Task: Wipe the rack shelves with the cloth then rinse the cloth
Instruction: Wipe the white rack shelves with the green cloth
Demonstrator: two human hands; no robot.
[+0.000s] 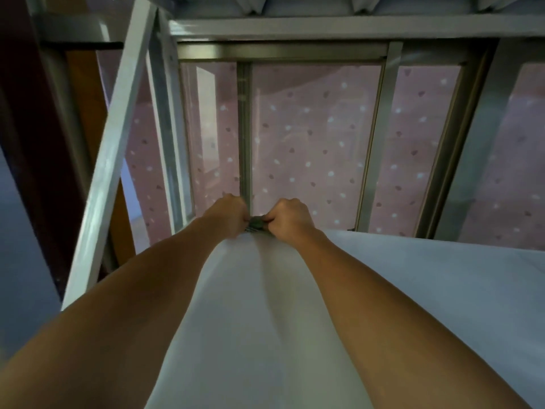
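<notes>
Both of my arms reach forward over a white rack shelf [413, 290]. My left hand [228, 214] and my right hand [287, 218] are fisted close together at the shelf's far edge. Between them they grip a small dark grey cloth [256, 224], bunched up and mostly hidden by the fingers. The cloth rests at or just above the shelf's back edge; I cannot tell whether it touches.
A white metal rack post [115, 160] slants up on the left. Another shelf [324, 28] spans overhead. Behind the rack stands a window with metal frames [244, 128] and a pink dotted curtain [318, 143]. A dark wooden door frame [44, 128] is at far left.
</notes>
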